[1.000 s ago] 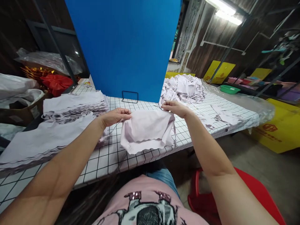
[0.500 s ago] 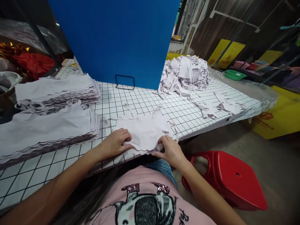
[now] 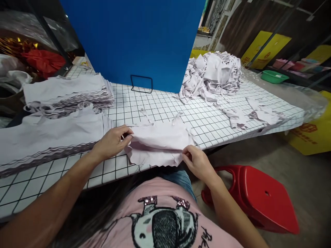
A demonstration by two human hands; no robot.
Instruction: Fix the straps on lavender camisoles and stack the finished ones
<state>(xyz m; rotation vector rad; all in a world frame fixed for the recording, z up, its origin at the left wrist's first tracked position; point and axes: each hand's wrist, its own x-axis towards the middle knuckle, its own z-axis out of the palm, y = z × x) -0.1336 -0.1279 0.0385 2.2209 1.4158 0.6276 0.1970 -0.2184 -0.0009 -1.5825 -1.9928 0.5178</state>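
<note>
A pale lilac-white strappy cloth top (image 3: 157, 141) lies at the table's front edge, its thin straps pointing away from me. Its cloth is lifted into a fold, with a shadowed gap running across the middle. My left hand (image 3: 113, 140) is closed, pinching the left edge of the cloth between thumb and fingers. At the right edge, my right hand (image 3: 198, 160) is closed on the cloth in the same way. The lower wavy hem hangs toward my lap.
Two stacks of similar folded cloth (image 3: 51, 134) sit at the left. A blue board (image 3: 134, 41) with a black wire stand (image 3: 141, 84) rises behind. A heaped pile (image 3: 217, 74) and loose pieces (image 3: 266, 113) lie to the right. A red stool (image 3: 269, 196) stands below the table's right side.
My left hand has moved up and left, raising the cloth's left edge. My right hand has shifted slightly right, gripping the other edge. A fold has opened across the cloth.
</note>
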